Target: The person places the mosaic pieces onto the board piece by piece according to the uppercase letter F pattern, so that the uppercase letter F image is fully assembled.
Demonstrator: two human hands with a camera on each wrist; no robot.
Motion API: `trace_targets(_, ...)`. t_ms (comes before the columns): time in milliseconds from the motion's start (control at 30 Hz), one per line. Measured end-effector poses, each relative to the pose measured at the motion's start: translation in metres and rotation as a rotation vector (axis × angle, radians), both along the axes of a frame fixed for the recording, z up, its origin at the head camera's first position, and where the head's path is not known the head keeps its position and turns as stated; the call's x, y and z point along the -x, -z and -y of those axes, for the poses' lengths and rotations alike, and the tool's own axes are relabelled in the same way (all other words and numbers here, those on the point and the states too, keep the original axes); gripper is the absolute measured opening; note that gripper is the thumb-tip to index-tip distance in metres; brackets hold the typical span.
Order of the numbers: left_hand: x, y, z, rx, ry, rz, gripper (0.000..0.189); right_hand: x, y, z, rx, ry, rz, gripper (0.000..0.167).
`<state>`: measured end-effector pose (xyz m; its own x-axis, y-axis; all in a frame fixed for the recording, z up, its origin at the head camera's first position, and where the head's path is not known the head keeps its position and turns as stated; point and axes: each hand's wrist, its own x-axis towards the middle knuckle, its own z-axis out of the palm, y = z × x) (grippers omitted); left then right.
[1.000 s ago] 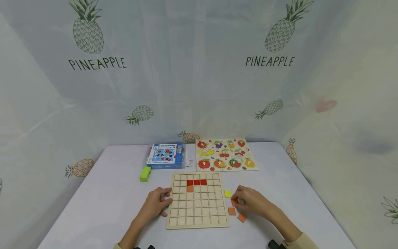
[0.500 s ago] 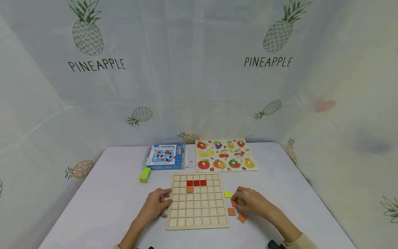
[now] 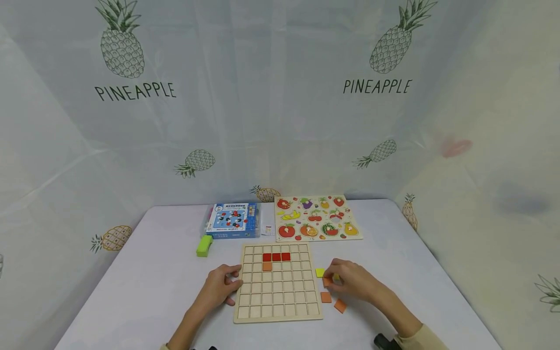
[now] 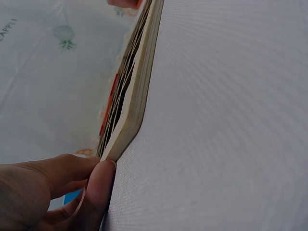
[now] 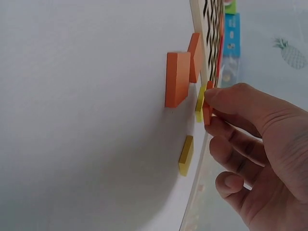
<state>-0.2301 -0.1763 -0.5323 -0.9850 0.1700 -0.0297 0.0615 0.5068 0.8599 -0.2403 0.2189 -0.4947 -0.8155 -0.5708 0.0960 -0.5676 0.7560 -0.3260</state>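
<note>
My left hand (image 3: 218, 286) is at the left edge of a wooden grid board (image 3: 268, 297), holding it with bent thumb and fingers. In the left wrist view, fingertips (image 4: 102, 175) meet the board's side. Three red tiles (image 3: 276, 257) lie in a row on the board, with an orange tile (image 3: 267, 266) under the leftmost. Right of the board, my right hand (image 3: 355, 281) pinches another orange tile (image 5: 208, 103) between thumb and finger, apparently just off the table. A yellow tile (image 3: 320, 272) lies beside it; a second yellow tile (image 5: 186, 155) is partly hidden in the head view.
Two loose orange tiles (image 3: 340, 305) lie near the board's right edge. Behind the board are a blue box (image 3: 232, 221) and a fruit puzzle board (image 3: 318, 218). A green block (image 3: 204, 246) stands to the left. The white table meets a pineapple-print curtain.
My right hand has shifted slightly up and left with the orange tile, away from the table's near side. My left hand and the board have stayed in place.
</note>
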Motion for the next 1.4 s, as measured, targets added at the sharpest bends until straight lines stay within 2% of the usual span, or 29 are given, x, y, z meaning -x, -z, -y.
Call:
trace_targets(233,-0.001,0.000,0.000,-0.010,0.001,0.005,0.050,0.003,-0.001,0.018,0.011,-0.020,0.032,0.019)
trace_targets(533,0.000,-0.002,-0.002,-0.012,0.011,-0.001,0.049,0.013,-0.003,0.061,0.024,-0.051,-0.021,0.018)
trace_targets(933,0.000,0.002,-0.002,-0.008,0.005,0.015,0.051,0.024,0.000,0.123,0.012,-0.161,-0.023,0.016)
trace_targets(1100,0.000,0.002,-0.001,0.002,-0.001,0.008,0.051,0.028,0.002,0.140,0.005,-0.145,-0.025,0.018)
trace_targets(1400,0.001,-0.001,0.000,-0.011,-0.003,0.015,0.050,0.034,0.003,0.153,-0.017,-0.120,-0.016,0.020)
